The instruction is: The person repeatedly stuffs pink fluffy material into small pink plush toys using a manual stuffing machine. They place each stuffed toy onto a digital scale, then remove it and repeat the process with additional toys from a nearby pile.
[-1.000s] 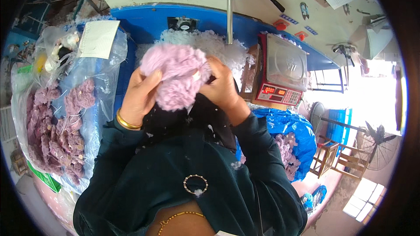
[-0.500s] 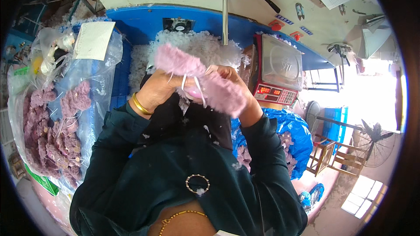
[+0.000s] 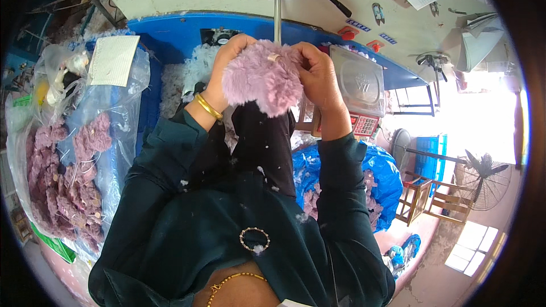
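Note:
A fluffy pink-purple plush piece (image 3: 264, 77) is held up in front of the machine's thin metal tube (image 3: 277, 14). A small tan tag shows on its upper side. My left hand (image 3: 224, 68), with a gold bangle at the wrist, grips its left side, the fingers partly hidden behind the fur. My right hand (image 3: 319, 77) pinches its upper right edge between thumb and fingers. Loose white stuffing fibre (image 3: 199, 65) lies in the blue bin behind and below the plush.
A clear plastic bag (image 3: 68, 176) with several similar plush pieces lies at left, under a paper sheet (image 3: 114, 59). At right are a red weighing scale (image 3: 364, 124), a blue bag (image 3: 381, 165) with more plush, a wooden chair (image 3: 418, 199) and a fan (image 3: 482, 179).
The plush piece has been turned and raised, so its fluffy side with the tag now shows and the white strings are out of sight. Both hands have shifted up around it.

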The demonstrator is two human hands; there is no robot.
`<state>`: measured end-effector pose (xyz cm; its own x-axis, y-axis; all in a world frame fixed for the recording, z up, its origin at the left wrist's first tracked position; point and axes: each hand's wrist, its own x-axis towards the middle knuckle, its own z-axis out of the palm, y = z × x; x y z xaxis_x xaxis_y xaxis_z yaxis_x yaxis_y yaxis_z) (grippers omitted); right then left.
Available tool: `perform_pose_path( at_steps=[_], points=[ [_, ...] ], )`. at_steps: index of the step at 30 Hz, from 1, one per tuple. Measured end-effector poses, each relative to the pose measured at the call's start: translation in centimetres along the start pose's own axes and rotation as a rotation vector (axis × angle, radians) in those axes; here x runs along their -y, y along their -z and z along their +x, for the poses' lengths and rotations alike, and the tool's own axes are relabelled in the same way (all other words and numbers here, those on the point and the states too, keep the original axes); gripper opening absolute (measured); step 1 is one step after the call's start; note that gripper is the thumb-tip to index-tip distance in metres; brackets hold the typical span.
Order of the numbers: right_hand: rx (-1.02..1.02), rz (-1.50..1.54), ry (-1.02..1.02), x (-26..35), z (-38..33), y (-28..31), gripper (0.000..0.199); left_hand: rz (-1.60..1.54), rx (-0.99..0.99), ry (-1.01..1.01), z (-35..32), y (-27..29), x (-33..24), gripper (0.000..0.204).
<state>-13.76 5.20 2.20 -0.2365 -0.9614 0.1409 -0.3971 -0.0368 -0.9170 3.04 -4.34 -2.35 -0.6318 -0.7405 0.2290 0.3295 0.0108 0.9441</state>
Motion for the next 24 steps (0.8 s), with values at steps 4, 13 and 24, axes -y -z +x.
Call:
perform_pose_path(
  at_steps=[4, 13, 24],
  points=[
    [-0.062, 0.194, -0.084, 0.6, 0.1, -1.2, 0.034, -0.651, 0.143, -0.036, 2.2, 0.5, 2.3, 0.021],
    [-0.576, -0.849, 0.157, -1.2, 9.5, -2.1, 0.031, -0.315, 0.065, 0.414, 4.3, 0.8, -0.5, 0.045],
    [-0.464, -0.307, 0.384, -0.1, 3.8, -2.6, 0.018, -0.047, 0.199, 0.326, 0.7, 2.0, 0.7, 0.047]
  ],
)
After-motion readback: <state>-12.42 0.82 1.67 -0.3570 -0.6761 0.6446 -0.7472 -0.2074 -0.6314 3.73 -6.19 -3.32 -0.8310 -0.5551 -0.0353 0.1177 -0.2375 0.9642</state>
